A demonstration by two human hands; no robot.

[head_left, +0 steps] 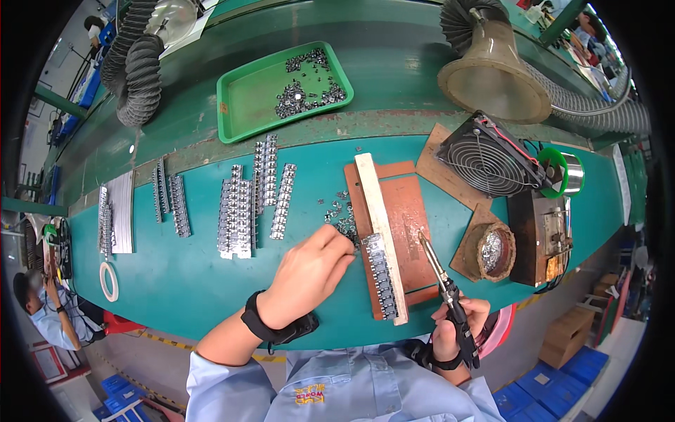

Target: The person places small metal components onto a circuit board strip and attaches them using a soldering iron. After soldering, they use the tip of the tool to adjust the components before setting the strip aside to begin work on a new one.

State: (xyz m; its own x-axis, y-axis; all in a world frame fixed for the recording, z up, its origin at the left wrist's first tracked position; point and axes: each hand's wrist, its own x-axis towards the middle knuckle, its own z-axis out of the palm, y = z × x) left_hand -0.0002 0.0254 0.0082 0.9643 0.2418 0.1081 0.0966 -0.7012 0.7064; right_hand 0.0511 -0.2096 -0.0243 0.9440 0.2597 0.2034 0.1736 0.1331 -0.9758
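Observation:
My right hand [460,327] grips the black handle of a soldering iron [458,309], its metal tip pointing up and left over a reddish-brown board [404,211]. A pale wooden bar [380,232] lies across this board, and a strip of small circuit boards [381,278] rests along the bar's left side. Near the strip's far end, my left hand [309,271] has its fingers drawn together; whatever is between them is hidden. Just beyond those fingertips, small loose metal parts [339,213] are scattered on the green mat.
A green tray [225,105] of small metal parts stands at the back. More board strips [239,211] lie to the left, near a white ring [108,281]. At right are a fan [485,156], solder spool [573,174], round solder-filled cup [495,252] and extraction hood [492,77].

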